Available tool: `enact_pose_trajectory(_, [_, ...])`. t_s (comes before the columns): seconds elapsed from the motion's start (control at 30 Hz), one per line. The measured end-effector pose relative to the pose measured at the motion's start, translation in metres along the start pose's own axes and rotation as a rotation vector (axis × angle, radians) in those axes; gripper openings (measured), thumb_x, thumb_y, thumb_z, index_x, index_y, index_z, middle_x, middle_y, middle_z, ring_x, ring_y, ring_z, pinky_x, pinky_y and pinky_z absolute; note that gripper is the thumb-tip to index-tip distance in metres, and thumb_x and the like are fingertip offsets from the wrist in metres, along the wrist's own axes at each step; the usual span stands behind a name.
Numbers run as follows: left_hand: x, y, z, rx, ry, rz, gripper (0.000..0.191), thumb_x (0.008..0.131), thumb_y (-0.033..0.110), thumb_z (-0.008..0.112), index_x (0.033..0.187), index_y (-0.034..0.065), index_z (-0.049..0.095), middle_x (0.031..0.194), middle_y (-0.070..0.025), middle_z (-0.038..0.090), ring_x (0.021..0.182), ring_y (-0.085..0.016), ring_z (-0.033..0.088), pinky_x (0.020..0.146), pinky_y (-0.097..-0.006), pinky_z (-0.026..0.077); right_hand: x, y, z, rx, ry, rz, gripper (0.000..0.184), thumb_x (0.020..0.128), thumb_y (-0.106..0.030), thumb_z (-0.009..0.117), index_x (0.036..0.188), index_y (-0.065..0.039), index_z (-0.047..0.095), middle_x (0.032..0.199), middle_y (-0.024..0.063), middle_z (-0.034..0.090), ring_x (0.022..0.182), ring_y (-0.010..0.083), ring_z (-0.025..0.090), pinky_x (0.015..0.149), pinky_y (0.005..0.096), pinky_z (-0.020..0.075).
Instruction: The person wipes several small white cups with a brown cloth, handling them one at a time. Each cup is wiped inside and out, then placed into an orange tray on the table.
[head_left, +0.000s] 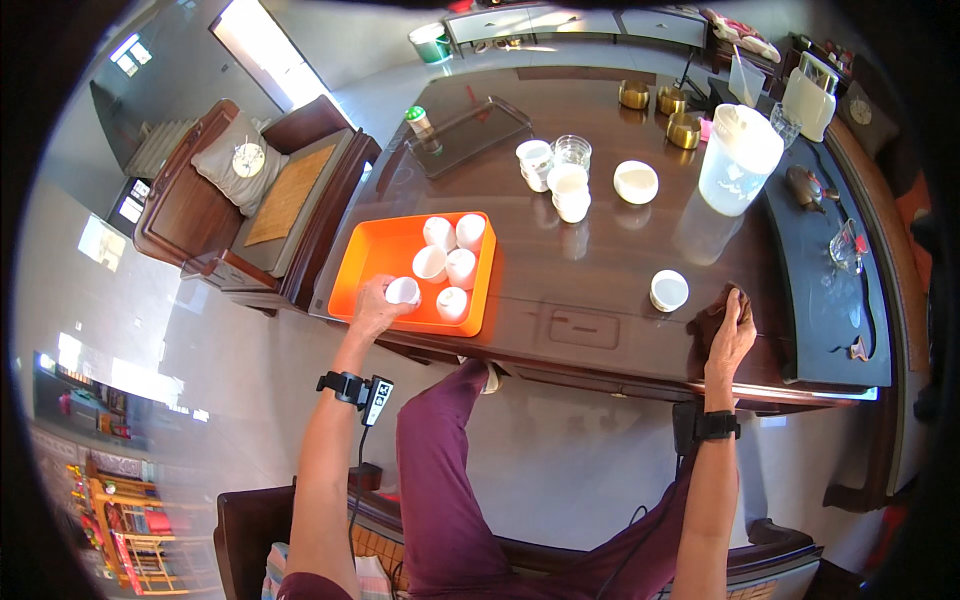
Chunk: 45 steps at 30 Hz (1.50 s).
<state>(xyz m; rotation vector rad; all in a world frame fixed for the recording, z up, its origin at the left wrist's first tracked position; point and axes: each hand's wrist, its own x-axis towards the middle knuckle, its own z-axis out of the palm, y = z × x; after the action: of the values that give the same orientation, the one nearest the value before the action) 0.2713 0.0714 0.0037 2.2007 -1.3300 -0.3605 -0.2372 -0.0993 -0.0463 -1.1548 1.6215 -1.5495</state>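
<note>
My left hand (376, 306) grips a small white cup (403, 291) by its side, over the near-left part of an orange plastic tray (352, 259). Several more white cups (460, 268) sit in the tray's right half, most of them upside down. On the right, my right hand (731, 337) has its fingers closed on a dark brown cloth (707, 322) at the tabletop. Just left of the cloth, a white cup (669, 291) stands upright on the dark wooden table (517, 300).
Stacked white cups (568, 193), clear glasses (572, 152) and a white bowl (636, 182) stand mid-table. A translucent pitcher (739, 161) is behind to the right, near brass-coloured bowls (683, 131). A black tea tray (821, 300) with a teapot (810, 187) lines the right edge.
</note>
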Motion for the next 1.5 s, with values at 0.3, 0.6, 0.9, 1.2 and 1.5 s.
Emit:
enact_pose_trajectory(0.3, [0.019,0.036,-0.007,0.215,-0.035,0.082,0.090,0.058,0.031,0.086,0.133,0.0018,0.046,0.132,-0.0198,0.050,0.126,-0.034,0.044,0.106,-0.0456,0.035,-0.001,0.001,-0.003,0.074,-0.036,0.047,0.047,0.092,-0.041,0.059,0.102,0.004,0.067,0.087,0.0124,0.068,0.080,0.0158,0.059,0.076,0.0317,0.0489])
enact_pose_trajectory(0.6, [0.048,0.054,0.010,0.242,-0.129,0.053,0.079,0.057,0.032,0.087,0.125,0.0091,0.053,0.122,-0.0125,0.059,0.115,-0.029,0.054,0.099,-0.0467,0.040,-0.004,-0.003,-0.002,-0.031,-0.016,0.000,0.045,0.092,-0.041,0.059,0.099,0.003,0.068,0.084,0.0111,0.068,0.077,0.0165,0.060,0.074,0.0335,0.0494])
enact_pose_trajectory(0.9, [0.032,0.064,-0.045,-0.068,-0.020,0.091,0.057,0.063,0.023,0.085,0.111,0.0012,0.063,0.104,-0.0129,0.066,0.095,-0.022,0.065,0.086,-0.0325,0.052,-0.007,-0.010,0.000,0.028,0.003,-0.004,0.042,0.092,-0.038,0.060,0.098,0.002,0.068,0.082,0.0096,0.069,0.075,0.0141,0.059,0.074,0.0324,0.0496])
enact_pose_trajectory(1.2, [0.003,0.043,-0.045,0.039,-0.078,0.068,0.060,0.059,0.024,0.086,0.109,-0.0001,0.063,0.099,-0.0125,0.067,0.092,-0.023,0.065,0.084,-0.0327,0.051,-0.007,-0.009,0.000,0.022,-0.020,-0.019,0.042,0.093,-0.037,0.059,0.099,0.003,0.068,0.080,0.0094,0.068,0.074,0.0143,0.058,0.072,0.0307,0.0481])
enact_pose_trajectory(1.5, [0.004,0.022,-0.028,-0.005,-0.061,0.107,0.059,0.059,0.024,0.086,0.109,-0.0003,0.063,0.101,-0.0149,0.067,0.093,-0.026,0.065,0.086,-0.0343,0.052,-0.007,-0.008,-0.002,-0.032,-0.020,-0.031,0.046,0.092,-0.040,0.059,0.100,0.004,0.068,0.084,0.0131,0.069,0.076,0.0166,0.059,0.074,0.0338,0.0484])
